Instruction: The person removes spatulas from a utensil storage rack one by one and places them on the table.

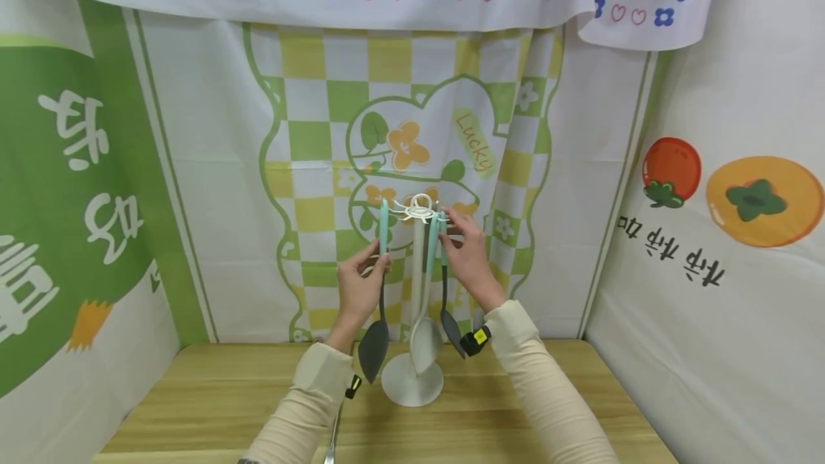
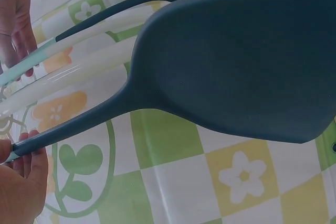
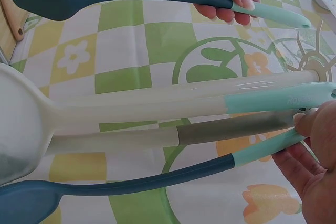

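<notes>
My left hand [image 1: 361, 285] pinches the mint handle of a dark spatula [image 1: 374, 351], which hangs head-down left of a white utensil stand [image 1: 412, 394]. In the left wrist view its broad blade [image 2: 236, 61] fills much of the frame. At the stand's hooked top, my right hand [image 1: 469, 256] pinches the mint handle of a dark spoon-like utensil [image 3: 157, 187], its head partly cut off. A white ladle-like utensil [image 3: 18, 121] with a mint handle hangs beside the pole. Behind it is another pale utensil with a grey-brown handle [image 3: 236, 128], its head hidden.
The stand is on a wooden table [image 1: 515, 414]. A thin metal utensil [image 1: 331, 446] lies by the front edge near the left forearm. A checked cloth [image 1: 309, 138] hangs close behind the stand, with printed cloth on both sides.
</notes>
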Available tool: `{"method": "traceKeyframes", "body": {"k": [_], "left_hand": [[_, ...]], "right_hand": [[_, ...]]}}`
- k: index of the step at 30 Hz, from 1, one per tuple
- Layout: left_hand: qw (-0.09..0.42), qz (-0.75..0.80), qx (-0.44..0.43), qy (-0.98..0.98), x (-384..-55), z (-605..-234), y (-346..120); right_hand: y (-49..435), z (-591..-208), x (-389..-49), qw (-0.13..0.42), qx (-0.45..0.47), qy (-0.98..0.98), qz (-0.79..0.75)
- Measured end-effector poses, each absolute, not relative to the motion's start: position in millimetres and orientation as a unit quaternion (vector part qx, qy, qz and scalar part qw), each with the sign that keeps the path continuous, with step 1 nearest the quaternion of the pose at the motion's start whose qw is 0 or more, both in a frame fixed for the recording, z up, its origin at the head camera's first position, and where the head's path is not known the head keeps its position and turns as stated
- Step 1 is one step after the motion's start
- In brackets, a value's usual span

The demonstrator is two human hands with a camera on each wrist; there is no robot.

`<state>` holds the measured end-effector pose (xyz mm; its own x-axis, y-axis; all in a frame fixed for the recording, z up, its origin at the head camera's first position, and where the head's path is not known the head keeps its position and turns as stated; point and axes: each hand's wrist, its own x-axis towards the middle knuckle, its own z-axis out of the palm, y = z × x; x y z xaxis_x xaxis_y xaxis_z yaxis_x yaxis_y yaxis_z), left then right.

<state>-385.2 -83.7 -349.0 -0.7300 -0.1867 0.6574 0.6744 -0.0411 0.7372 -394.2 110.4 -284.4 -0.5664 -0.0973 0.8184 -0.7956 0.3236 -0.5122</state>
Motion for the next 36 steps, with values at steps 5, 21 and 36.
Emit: {"method": "traceKeyframes", "body": {"k": [5, 21, 36], "left_hand": [[0.311, -0.696, -0.199, -0.616, -383.5, -349.3, -85.3], [0.317, -0.684, -0.172, -0.634, -379.5, -357.7, -100.9], [0.325, -0.685, -0.157, -0.633, -377.6, -365.9, -119.8]], "right_hand": [[115.0, -298.4, -419.7, 0.354, 0.305, -0.73, 0.498], [118.8, -299.8, -424.7, 0.34, 0.293, -0.741, 0.5], [118.1, -299.6, -424.8, 0.339, 0.289, -0.741, 0.503]]}}
